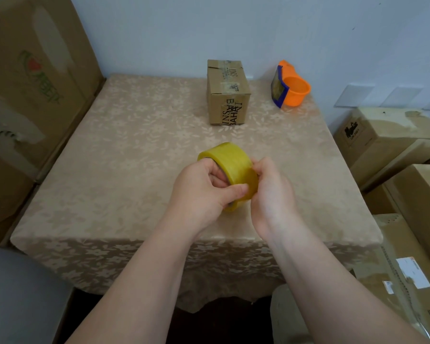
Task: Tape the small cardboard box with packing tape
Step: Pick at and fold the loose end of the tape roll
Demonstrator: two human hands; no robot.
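A yellow roll of packing tape (pixel 230 161) is held above the middle of the table. My left hand (pixel 204 189) grips it with fingers through the core and thumb on the outer band. My right hand (pixel 271 192) holds the roll's right side, fingertips on the band. The small cardboard box (pixel 227 93) with black lettering stands upright at the far middle of the table, well beyond both hands, with old tape strips on its top.
An orange tape dispenser (pixel 292 86) with a blue blade guard lies at the far right of the table (pixel 109 150), which has a beige floral cloth. Large cardboard boxes (pixel 30 83) stand left, and more boxes (pixel 387 140) are stacked right.
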